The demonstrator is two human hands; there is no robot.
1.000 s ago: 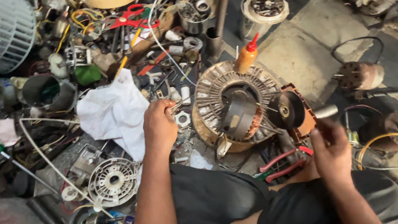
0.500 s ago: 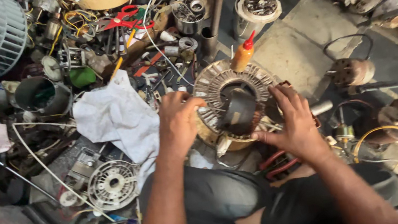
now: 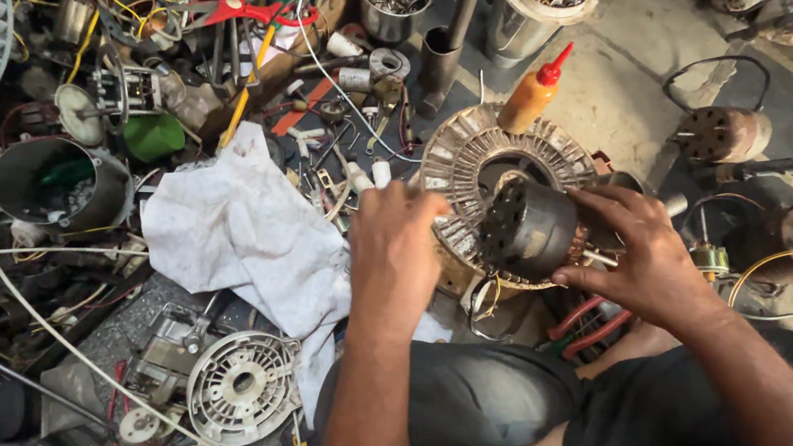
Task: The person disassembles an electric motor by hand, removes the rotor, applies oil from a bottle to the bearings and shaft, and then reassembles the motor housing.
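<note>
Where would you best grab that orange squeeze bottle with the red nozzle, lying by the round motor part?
Probably around the middle of the orange squeeze bottle, coming from above and closing across its width. It lies tilted against the ribbed motor ring, nozzle pointing up and right, so the plump body offers room for fingers while the thin red tip does not.

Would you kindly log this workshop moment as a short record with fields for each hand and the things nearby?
Left hand: left hand rests on the edge of the round motor stator.
Right hand: right hand grips the dark cylindrical rotor, seated in the stator's centre.
Behind stator: orange squeeze bottle with red nozzle, upright.
Left of hands: crumpled white cloth.
Near the knee: grey vented motor cover.
Below right hand: red-handled pliers.
</note>
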